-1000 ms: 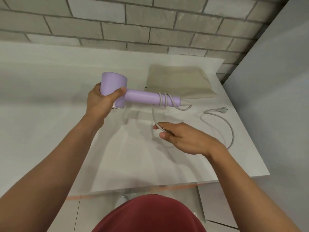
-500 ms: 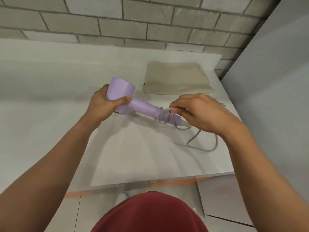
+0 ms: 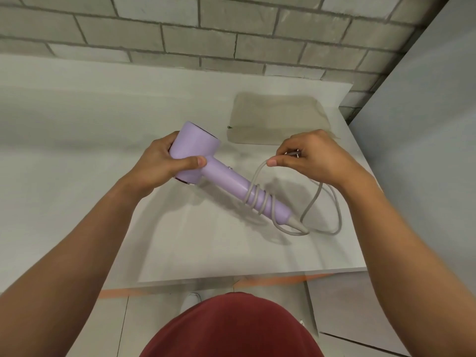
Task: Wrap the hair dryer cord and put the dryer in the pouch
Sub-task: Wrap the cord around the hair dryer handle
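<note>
My left hand (image 3: 164,164) grips the barrel of a lilac hair dryer (image 3: 198,153), held above the white table (image 3: 77,140) with its handle slanting down to the right. The grey cord (image 3: 257,195) coils several times around the lower handle. From the coils one strand rises to my right hand (image 3: 311,157), which pinches it and also holds the plug end. A loose loop of cord hangs below that hand. The flat beige pouch (image 3: 278,117) lies on the table behind my right hand, partly hidden by it.
A grey brick wall (image 3: 206,29) runs behind the table. A pale panel (image 3: 425,124) stands at the table's right end. The front edge of the table is close to my body, with tiled floor and an orange line below it.
My right hand has lifted from the handle up and to the right, pulling a strand of cord with it. The dryer's handle now tilts lower and shows more turns of cord.
</note>
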Motion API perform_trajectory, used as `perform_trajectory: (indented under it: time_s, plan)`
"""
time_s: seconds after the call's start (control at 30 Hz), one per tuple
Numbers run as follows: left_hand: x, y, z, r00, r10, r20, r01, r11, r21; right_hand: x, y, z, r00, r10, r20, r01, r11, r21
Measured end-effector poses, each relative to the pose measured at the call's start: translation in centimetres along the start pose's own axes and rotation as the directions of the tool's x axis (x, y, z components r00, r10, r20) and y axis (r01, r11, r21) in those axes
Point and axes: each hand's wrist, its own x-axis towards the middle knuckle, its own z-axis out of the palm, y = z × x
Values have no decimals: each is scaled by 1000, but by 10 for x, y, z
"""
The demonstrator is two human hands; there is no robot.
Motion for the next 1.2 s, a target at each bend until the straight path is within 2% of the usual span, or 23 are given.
perform_trajectory:
  time_s: [0.2,0.4,0.5,0.53,0.57,0.6,0.67,0.7,0.73,0.77,0.8,0.83,0.87,0.93,1.07,1.2]
  plan:
    - [2,-1,2,1000,15,21,-12,992,-123,4,5,21,993,102,-51,-85,960,268]
    - [10,0,3,1000,13,-9,-15,968,-251,-3,22,39,993,69,93,-107,858,502]
    - [14,6,9,1000,16,-14,-20,961,-277,-5,22,40,995,10,98,-65,816,575]
    - [15,7,10,1000,15,-19,-20,959,-282,-6,29,45,992,3,128,-77,810,581]
    - [17,8,12,1000,13,-27,-20,957,-288,-13,41,57,985,75,158,-156,785,599]
    - [18,10,13,999,12,-37,-22,956,-293,-18,56,68,981,125,150,-190,788,586]
    - [21,12,17,998,17,-59,-34,956,-292,-36,125,110,928,342,150,-374,844,384]
    - [22,13,18,997,20,-70,-40,957,-287,-39,148,123,912,372,171,-409,854,323]
    - [23,14,19,996,22,-83,-45,958,-284,-35,151,129,925,313,213,-366,885,286]
    - [24,15,19,995,24,-97,-50,958,-282,-26,136,131,922,295,251,-369,868,334]
    - [25,16,19,994,23,-110,-54,958,-281,-20,86,118,925,284,253,-363,856,367]
    - [27,17,20,992,22,-124,-56,958,-280,-12,53,106,933,315,171,-358,848,391]
    - [28,18,20,990,17,-139,-55,959,-276,-9,37,101,955,260,144,-296,868,399]
    - [30,20,23,984,3,-177,-50,963,-264,-15,12,94,974,150,169,-204,904,376]
    - [32,16,28,957,-38,-289,-30,973,-227,-22,-4,92,965,97,244,-171,939,299]
    - [33,9,32,911,-10,-413,-39,993,-110,-30,-20,85,939,48,340,-136,962,238]
